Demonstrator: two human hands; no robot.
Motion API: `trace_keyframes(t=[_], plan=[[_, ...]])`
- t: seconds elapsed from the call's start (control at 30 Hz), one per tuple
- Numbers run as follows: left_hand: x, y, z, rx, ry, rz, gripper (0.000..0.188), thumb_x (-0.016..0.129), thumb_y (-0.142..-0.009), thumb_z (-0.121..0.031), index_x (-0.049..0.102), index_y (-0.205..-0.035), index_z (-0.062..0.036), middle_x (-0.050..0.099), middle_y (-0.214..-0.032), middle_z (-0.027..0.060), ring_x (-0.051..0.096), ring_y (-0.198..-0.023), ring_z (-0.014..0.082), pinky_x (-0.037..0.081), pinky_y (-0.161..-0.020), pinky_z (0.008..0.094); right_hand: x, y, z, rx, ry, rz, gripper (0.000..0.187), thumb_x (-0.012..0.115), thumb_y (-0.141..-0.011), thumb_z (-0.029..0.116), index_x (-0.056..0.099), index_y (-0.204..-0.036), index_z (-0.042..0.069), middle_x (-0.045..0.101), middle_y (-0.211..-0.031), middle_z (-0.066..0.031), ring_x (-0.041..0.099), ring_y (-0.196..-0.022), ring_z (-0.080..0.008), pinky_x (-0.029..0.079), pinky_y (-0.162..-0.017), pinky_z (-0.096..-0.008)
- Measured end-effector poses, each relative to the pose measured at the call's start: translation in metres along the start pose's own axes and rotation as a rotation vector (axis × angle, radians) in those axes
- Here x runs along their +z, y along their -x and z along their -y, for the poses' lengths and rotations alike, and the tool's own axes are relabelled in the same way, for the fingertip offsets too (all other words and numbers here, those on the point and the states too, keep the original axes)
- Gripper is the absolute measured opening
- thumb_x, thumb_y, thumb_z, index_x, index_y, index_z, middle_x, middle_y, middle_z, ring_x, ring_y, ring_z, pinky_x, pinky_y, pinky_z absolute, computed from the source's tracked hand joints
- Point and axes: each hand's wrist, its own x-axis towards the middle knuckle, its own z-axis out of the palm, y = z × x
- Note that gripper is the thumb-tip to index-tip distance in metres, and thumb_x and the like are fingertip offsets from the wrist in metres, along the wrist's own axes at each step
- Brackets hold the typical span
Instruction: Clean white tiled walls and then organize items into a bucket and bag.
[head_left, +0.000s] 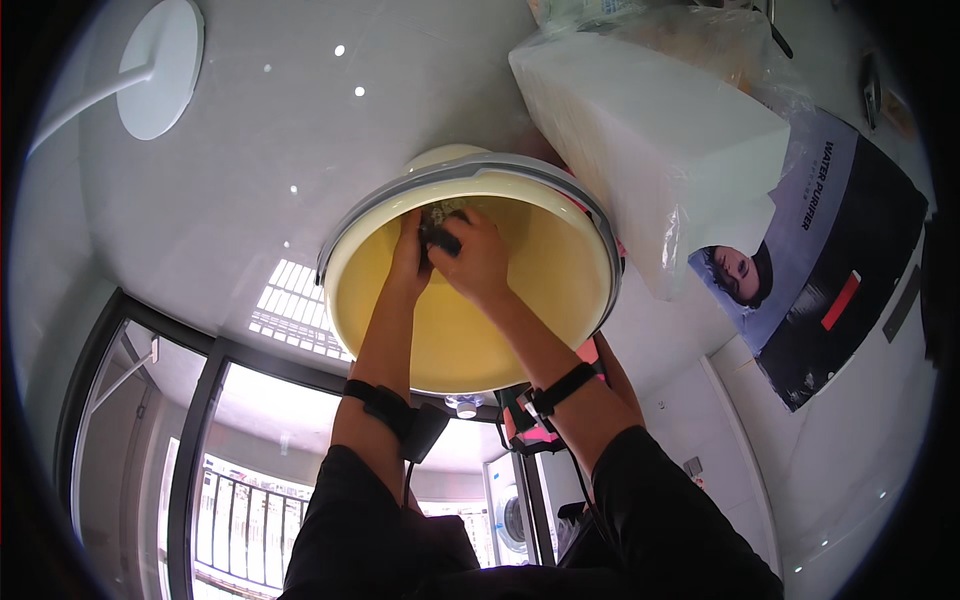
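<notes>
Right fingers (468,229) clamped on dark object (442,241); left fingers (408,236) beside, grip unclear; smooth, round yellow basin (455,350)

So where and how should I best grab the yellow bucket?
Probably take the bucket by the middle of its gray handle, coming from the far side: the handle arcs along the far edge, while the mouth opens toward you.

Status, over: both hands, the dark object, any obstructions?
Right hand gripping dark object; left hand against it, grip unclear. All inside yellow tub. No obstruction seen; white block outside tub, picture right.
</notes>
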Motion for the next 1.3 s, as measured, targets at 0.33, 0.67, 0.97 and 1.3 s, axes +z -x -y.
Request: trace_keyframes(t=[0.33, 0.67, 0.97, 1.3], plan=[[0.037, 0.022, 0.002, 0.139, 0.184, 0.128, 0.039, 0.048, -0.106, -0.034, 0.057, -0.133, -0.0071, 0.066, -0.121, 0.0063, 0.065, -0.106, 0.0213, 0.057, -0.088, 0.0353, -0.014, 0.023, 0.054, -0.291, 0.188, -0.049, 0.017, 0.076, -0.067, 0.02, 0.063, -0.063, 0.01, 0.054, -0.074, -0.0034, 0.053, -0.07, -0.0276, 0.045, -0.06, -0.0413], [0.048, 0.047, 0.022, -0.024, 0.057, -0.146, 0.045, 0.041, -0.109, -0.036, 0.052, -0.141, -0.0067, 0.063, -0.132, 0.006, 0.062, -0.118, 0.0215, 0.053, -0.099, 0.0359, -0.021, -0.054, -0.053, -0.331, 0.238, 0.004, 0.024, 0.072, -0.081, 0.028, 0.073, -0.09, 0.006, 0.07, -0.092, -0.0141, 0.066, -0.087, -0.0371, 0.052, -0.078, -0.0477], [0.027, 0.043, 0.013, 0.003, -0.171, -0.197, 0.081, 0.049, -0.1, -0.063, 0.004, -0.162, -0.0354, 0.016, -0.168, 0.0068, 0.013, -0.154, 0.0388, 0.017, -0.107, 0.0796, 0.021, -0.039, -0.115, -0.158, 0.571, 0.066, 0.031, 0.067, -0.091, 0.027, 0.07, -0.12, 0.016, 0.067, -0.122, -0.0173, 0.059, -0.118, -0.0362, 0.045, -0.1, -0.056], [0.002, 0.023, 0.021, -0.129, 0.285, 0.19, 0.072, 0.052, -0.098, -0.064, 0.049, -0.144, -0.0088, 0.056, -0.14, 0.0116, 0.056, -0.125, 0.0297, 0.052, -0.098, 0.0487, 0.008, 0.012, -0.015, -0.109, 0.009, 0.091, 0.011, 0.066, -0.074, 0.02, 0.07, -0.073, 0.01, 0.065, -0.092, -0.0134, 0.057, -0.088, -0.0362, 0.046, -0.078, -0.0499]])
